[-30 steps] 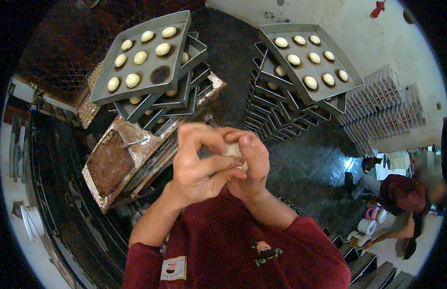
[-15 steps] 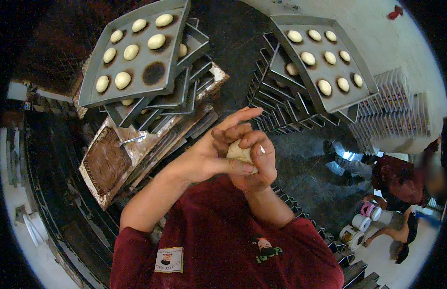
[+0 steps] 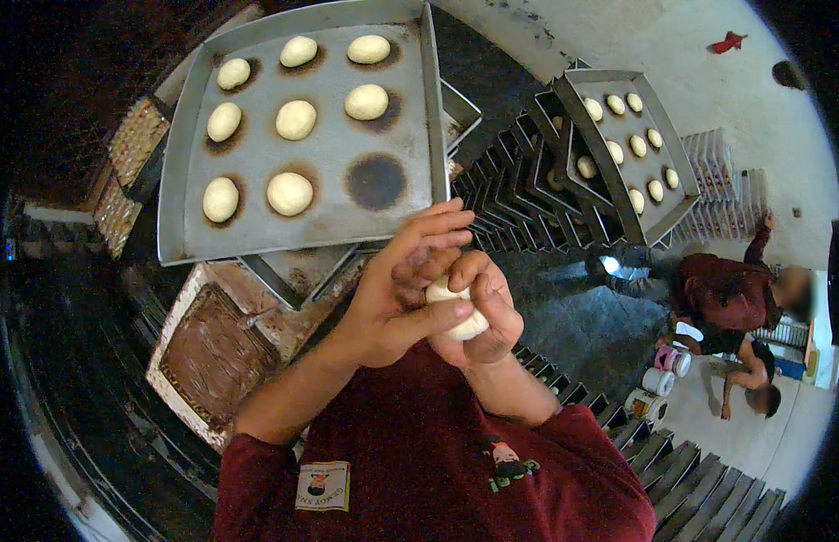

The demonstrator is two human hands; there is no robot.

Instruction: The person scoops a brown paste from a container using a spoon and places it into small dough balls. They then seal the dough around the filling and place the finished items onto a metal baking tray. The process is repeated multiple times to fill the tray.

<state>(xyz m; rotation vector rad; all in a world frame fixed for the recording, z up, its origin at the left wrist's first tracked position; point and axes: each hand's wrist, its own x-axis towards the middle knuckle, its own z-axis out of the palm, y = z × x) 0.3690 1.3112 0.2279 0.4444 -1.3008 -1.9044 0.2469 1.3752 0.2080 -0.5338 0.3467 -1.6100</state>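
A pale dough ball [image 3: 466, 327] sits between my two hands, in front of my chest. My left hand [image 3: 403, 280] presses its thumb across the dough, its other fingers stretched past it. Curled around the ball from the other side is my right hand [image 3: 494, 312], with fingertips pinching the top. The underside of the ball is hidden by the palms. Just beyond my left fingertips is a large metal tray [image 3: 334, 163] with several dough balls [image 3: 296, 119] in rows. One dark round mark [image 3: 376, 182] in its near right corner has no dough on it.
Left of me is a pan of brown chocolate-like filling [image 3: 216, 352]. A tall stack of trays [image 3: 514, 172] stands at the right, topped by another tray of dough balls [image 3: 638, 144]. Farther right are people [image 3: 722, 291] and white buckets [image 3: 656, 381].
My view has shifted, so the left tray appears larger and closer and the right one smaller. My hands keep working the dough ball, which now looks rounder and smoother.
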